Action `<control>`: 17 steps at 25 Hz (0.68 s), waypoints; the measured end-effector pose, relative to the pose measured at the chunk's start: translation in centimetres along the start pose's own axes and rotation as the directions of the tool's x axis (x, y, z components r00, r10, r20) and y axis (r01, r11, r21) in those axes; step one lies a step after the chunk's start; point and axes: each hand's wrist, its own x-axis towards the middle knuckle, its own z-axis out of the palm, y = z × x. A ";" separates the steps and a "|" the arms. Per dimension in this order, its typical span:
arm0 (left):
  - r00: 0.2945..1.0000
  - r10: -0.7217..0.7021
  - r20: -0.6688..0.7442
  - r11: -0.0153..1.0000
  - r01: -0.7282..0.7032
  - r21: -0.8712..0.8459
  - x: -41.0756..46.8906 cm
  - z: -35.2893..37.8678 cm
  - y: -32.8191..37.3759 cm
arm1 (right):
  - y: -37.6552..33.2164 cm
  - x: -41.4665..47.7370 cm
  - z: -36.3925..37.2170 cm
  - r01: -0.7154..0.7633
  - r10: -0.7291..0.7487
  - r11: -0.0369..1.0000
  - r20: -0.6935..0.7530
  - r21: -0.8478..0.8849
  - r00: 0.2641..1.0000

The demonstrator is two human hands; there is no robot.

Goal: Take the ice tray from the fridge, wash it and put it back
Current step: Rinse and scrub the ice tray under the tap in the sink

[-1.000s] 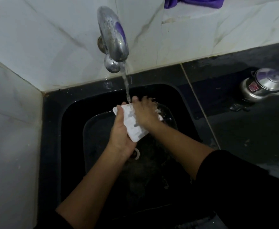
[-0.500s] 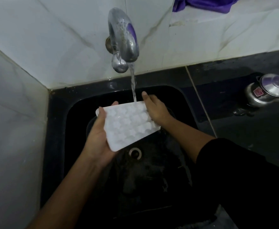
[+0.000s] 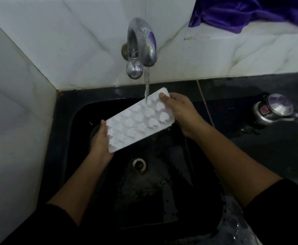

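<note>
A white ice tray (image 3: 139, 121) with heart-shaped cells is held over the black sink (image 3: 67, 121), cells facing up, tilted with its far right end higher. My left hand (image 3: 100, 140) grips its near left end from below. My right hand (image 3: 180, 112) holds the far right end, thumb on top. Water runs from the steel tap (image 3: 142, 45) onto the tray's upper right part.
The sink drain (image 3: 139, 164) lies below the tray. A steel kettle (image 3: 272, 109) stands on the dark counter at the right. A purple cloth (image 3: 247, 11) lies on the white ledge above. White tiled walls close in at the back and left.
The tray has turned from edge-on with my right hand rubbing it to lying flat with its cells up, stretched out between both hands under the stream.
</note>
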 end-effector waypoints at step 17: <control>0.958 0.228 0.172 0.973 -0.219 -0.067 -9.6 2.3 7.6 | 5.0 -0.6 -0.9 -0.273 0.265 0.961 -0.130 -0.049 0.955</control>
